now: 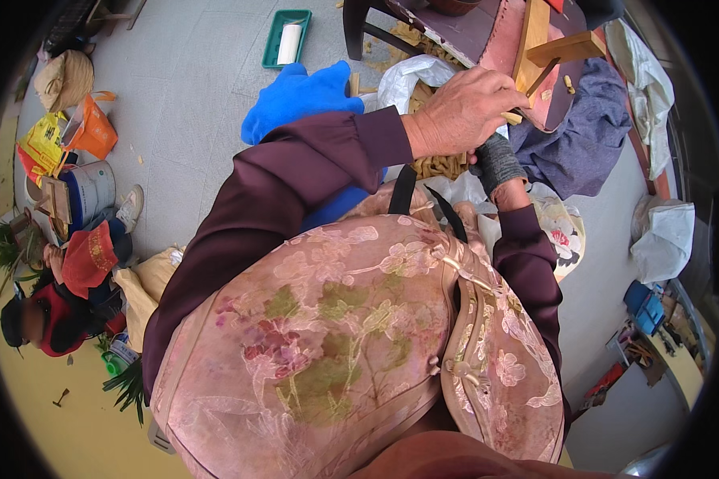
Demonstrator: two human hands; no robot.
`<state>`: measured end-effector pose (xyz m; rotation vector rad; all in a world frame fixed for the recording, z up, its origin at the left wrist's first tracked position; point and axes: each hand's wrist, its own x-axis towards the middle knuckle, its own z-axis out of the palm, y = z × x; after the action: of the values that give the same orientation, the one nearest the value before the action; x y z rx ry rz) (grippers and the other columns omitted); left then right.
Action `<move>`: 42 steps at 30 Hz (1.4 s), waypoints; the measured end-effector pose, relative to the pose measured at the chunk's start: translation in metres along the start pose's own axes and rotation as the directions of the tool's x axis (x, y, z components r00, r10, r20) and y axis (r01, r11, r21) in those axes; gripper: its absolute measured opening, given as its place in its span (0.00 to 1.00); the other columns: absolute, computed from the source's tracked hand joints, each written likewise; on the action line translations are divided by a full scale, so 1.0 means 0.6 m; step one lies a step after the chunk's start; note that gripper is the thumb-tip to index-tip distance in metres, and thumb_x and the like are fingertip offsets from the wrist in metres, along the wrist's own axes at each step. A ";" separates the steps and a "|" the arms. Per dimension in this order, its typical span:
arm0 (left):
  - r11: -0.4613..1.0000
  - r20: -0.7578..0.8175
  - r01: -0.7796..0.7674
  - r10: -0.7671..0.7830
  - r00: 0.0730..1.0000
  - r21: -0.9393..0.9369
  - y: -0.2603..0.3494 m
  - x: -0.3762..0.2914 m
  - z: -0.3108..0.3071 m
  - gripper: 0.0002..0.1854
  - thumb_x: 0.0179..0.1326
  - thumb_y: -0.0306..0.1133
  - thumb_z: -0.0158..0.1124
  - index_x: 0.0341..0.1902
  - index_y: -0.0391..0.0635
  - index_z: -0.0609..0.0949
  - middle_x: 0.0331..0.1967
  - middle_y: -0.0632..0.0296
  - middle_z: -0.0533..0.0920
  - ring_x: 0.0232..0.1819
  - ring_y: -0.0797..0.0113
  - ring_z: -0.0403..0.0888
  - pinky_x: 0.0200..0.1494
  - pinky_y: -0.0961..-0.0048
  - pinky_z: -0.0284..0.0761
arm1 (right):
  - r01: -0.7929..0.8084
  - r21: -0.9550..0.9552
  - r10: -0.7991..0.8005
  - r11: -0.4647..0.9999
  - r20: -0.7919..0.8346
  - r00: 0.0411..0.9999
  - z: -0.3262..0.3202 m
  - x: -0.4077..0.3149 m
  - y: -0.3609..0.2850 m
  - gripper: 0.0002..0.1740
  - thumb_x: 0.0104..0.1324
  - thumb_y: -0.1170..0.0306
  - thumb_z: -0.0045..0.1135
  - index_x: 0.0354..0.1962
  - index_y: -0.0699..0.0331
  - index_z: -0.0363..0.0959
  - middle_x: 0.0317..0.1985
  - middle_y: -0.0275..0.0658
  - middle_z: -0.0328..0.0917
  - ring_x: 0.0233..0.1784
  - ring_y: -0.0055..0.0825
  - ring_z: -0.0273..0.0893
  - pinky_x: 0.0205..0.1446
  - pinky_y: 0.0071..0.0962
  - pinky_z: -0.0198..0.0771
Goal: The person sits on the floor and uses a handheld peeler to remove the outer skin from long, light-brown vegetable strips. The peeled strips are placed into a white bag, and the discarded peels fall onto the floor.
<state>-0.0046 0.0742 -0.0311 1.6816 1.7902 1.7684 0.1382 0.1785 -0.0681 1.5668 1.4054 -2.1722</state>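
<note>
My left hand (458, 114) reaches across from the left, its fingertips pinching a small pale-yellow piece (511, 118). Close below it is my right hand (498, 158), in a grey knitted glove with a bare fingertip showing. Most of its fingers are turned away or hidden, so what it holds cannot be made out. Just beyond both hands, a wooden stand (530, 51) with a crosspiece rests on a pink cloth (497, 42) over a dark seat. Many yellowish strips (449, 166) lie beneath my hands, beside a white plastic bag (416, 75).
A blue cloth (302, 99) lies left of my hands, below a green tray (274, 51) with a white roll. Grey-blue fabric (581, 129) hangs at the right. Far left, a person (66, 311) sits near a white bucket (93, 185) and an orange bag (93, 129).
</note>
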 end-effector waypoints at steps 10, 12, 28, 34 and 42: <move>0.953 -0.116 -0.261 0.245 0.963 -0.153 0.062 -0.007 -0.028 0.14 0.46 0.26 0.61 0.40 0.49 0.77 0.41 0.63 0.73 0.41 0.63 0.74 0.42 0.67 0.70 | -0.226 -0.038 0.230 0.973 0.147 0.962 0.162 0.093 -0.045 0.07 0.62 0.68 0.53 0.29 0.60 0.66 0.19 0.30 0.67 0.17 0.18 0.64 0.14 0.16 0.55; 0.942 -0.142 -0.291 0.269 0.953 -0.168 0.052 -0.013 -0.019 0.12 0.46 0.27 0.60 0.38 0.47 0.76 0.38 0.64 0.73 0.39 0.63 0.73 0.40 0.69 0.71 | -0.195 0.007 0.191 0.981 0.171 0.967 0.173 0.140 -0.059 0.06 0.62 0.68 0.52 0.29 0.59 0.66 0.19 0.30 0.67 0.17 0.18 0.64 0.14 0.16 0.54; 0.899 0.311 -0.172 0.311 0.898 -0.403 0.057 -0.072 -0.057 0.07 0.42 0.32 0.56 0.25 0.45 0.73 0.34 0.65 0.74 0.39 0.67 0.72 0.38 0.71 0.70 | -0.483 -0.431 0.504 0.762 -0.074 0.861 0.010 0.157 0.139 0.14 0.58 0.61 0.58 0.33 0.64 0.74 0.32 0.38 0.77 0.36 0.31 0.76 0.40 0.30 0.73; 0.867 0.458 -0.026 0.289 0.841 -0.498 0.054 -0.082 -0.037 0.07 0.45 0.33 0.56 0.29 0.46 0.73 0.37 0.65 0.73 0.40 0.65 0.71 0.39 0.72 0.71 | 0.062 -0.985 -0.180 0.163 0.032 0.983 -0.138 0.270 0.302 0.19 0.55 0.60 0.53 0.43 0.59 0.75 0.46 0.47 0.75 0.50 0.44 0.73 0.54 0.35 0.67; 0.899 0.561 0.099 0.177 0.809 -0.427 0.041 -0.077 -0.020 0.06 0.47 0.30 0.56 0.30 0.45 0.74 0.34 0.65 0.71 0.38 0.65 0.72 0.37 0.71 0.71 | -0.119 -0.974 -0.172 0.195 -0.154 0.973 -0.047 0.284 0.257 0.20 0.61 0.62 0.44 0.48 0.60 0.72 0.51 0.50 0.71 0.56 0.45 0.69 0.59 0.39 0.63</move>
<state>0.0191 0.0259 -0.0356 1.7955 1.0009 1.3009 0.1664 0.1799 -0.2982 1.1441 2.1820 -0.5171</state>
